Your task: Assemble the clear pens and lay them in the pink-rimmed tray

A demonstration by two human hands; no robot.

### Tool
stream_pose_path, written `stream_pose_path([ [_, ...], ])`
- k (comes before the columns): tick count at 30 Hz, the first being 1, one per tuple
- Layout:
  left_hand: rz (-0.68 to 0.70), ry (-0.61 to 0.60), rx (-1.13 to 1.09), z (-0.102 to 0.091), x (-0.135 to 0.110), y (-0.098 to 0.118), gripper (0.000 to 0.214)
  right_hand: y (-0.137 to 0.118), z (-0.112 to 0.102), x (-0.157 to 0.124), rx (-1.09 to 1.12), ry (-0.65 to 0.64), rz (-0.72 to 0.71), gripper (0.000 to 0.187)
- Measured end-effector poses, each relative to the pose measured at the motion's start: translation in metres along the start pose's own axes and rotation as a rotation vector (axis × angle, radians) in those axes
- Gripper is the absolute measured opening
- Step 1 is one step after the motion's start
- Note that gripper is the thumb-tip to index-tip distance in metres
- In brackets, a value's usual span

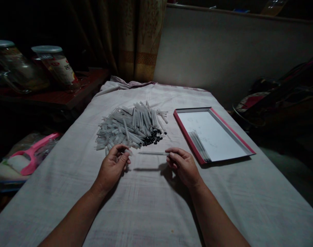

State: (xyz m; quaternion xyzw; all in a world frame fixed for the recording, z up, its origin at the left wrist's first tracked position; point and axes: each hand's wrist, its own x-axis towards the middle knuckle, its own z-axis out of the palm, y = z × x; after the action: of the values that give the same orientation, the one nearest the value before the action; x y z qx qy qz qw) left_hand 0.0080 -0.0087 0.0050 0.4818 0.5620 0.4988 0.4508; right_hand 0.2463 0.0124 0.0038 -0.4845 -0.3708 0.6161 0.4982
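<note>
Tubes (pixel 117 125) on cloth (pixel 146 212), tray (pixel 220 137) to right, rods (pixel 198 144) inside

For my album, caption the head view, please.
The right hand holds a slender rod near piled tubes, black pieces and a red-edged box.

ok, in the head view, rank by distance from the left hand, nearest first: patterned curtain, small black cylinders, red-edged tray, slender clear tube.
1. Slender clear tube: in the right hand, its tip toward the left hand.
2. Small black cylinders: ahead and right.
3. Red-edged tray: farther right.
4. Patterned curtain: beyond the cloth's far edge.
</note>
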Motion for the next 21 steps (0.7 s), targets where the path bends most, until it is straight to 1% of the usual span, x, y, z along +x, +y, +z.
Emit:
stream_pose_path([
  [3,-0.066,-0.015,-0.09,0.0014,-0.0006,0.0025,0.049,0.0027,-0.001,-0.0002,-0.02,-0.022,-0.01,0.027],
  [6,-0.11,-0.017,-0.118,0.0019,-0.001,0.0041,0.048,0.0036,-0.0015,-0.0003,-0.02,-0.027,-0.012,0.027],
  [12,-0.142,-0.011,-0.134,0.003,-0.0019,0.0059,0.046,0.0032,0.0005,-0.0003,-0.021,-0.033,-0.003,0.026],
  [17,-0.161,-0.03,-0.123,0.0047,-0.0032,0.0055,0.049,0.0006,0.0042,-0.002,-0.048,-0.03,-0.009,0.028],
  [21,-0.192,-0.062,-0.139,0.0064,-0.0039,0.0034,0.051,-0.0017,0.0054,-0.005,-0.119,-0.074,0.009,0.031],
])
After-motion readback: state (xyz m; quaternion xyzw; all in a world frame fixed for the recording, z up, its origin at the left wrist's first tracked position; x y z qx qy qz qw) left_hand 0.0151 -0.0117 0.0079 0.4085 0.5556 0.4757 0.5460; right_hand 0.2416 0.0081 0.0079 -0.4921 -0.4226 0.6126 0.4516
